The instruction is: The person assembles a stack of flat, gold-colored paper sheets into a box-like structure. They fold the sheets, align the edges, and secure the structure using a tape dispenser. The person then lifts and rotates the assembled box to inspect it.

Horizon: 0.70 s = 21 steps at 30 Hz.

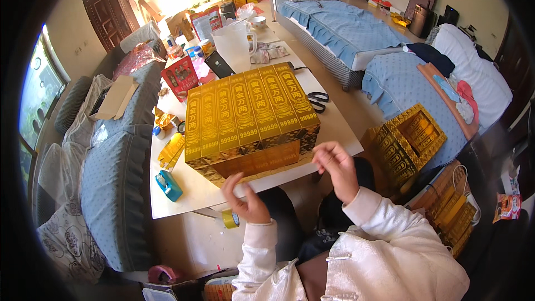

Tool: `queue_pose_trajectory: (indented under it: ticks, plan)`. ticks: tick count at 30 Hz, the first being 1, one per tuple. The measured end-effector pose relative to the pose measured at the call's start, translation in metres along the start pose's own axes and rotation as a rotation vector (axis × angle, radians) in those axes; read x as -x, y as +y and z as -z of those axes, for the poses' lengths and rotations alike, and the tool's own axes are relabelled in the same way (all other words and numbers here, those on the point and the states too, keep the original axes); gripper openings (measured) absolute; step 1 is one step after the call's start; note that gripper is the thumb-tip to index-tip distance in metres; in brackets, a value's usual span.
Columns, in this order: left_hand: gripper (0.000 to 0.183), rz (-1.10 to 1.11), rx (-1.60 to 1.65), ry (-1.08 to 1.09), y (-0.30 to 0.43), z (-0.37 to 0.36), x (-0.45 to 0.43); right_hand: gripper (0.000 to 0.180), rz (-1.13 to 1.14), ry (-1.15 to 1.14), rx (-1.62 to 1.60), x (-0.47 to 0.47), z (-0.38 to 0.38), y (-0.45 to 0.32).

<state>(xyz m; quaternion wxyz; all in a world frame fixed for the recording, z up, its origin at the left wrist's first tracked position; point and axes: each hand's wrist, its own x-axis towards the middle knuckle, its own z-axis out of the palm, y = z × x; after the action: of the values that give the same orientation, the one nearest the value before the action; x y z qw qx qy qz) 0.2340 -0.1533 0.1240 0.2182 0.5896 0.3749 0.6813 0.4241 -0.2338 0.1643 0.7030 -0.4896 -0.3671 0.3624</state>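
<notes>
Before me on the table stands a large box-shaped assembly of gold printed cardboard (250, 117), made of several long strips side by side, with a rectangular recess in its near side. My left hand (245, 200) is raised at its near left corner, fingers apart, holding nothing. By its near right corner is my right hand (336, 169), thumb and fingertips close together; whether something thin is between them I cannot tell. A teal tape dispenser (169, 185) lies at the table's left edge, and black-handled scissors (318, 101) lie right of the box. A yellow tape roll (230, 219) is beside my left hand.
A similar gold box (407, 146) stands to my right, near stacked gold strips (449, 213). Farther back on the white table (338, 133) are a plastic jug (234, 46), a phone (219, 65) and a red package (180, 78). A blue-covered sofa (117, 192) runs along the left.
</notes>
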Motion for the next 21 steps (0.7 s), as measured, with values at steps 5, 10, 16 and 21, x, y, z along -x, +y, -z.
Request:
queue_pose_trajectory:
  ticks: [5,10,16,21]
  plan:
    - [0.030,0.183,0.097,-0.330,0.008,-0.050,0.008,0.026,0.213,0.181,0.157,-0.031,0.037,0.031]
    - [0.037,0.350,0.181,-0.368,0.001,-0.079,0.018,0.036,0.236,0.153,0.161,-0.044,0.028,0.040]
    - [0.034,0.434,0.280,-0.361,0.027,-0.099,0.017,0.032,0.233,0.154,0.108,-0.050,0.022,0.028]
    - [0.032,0.403,0.237,-0.334,0.030,-0.106,0.016,0.024,0.276,0.156,0.050,-0.057,0.021,0.037]
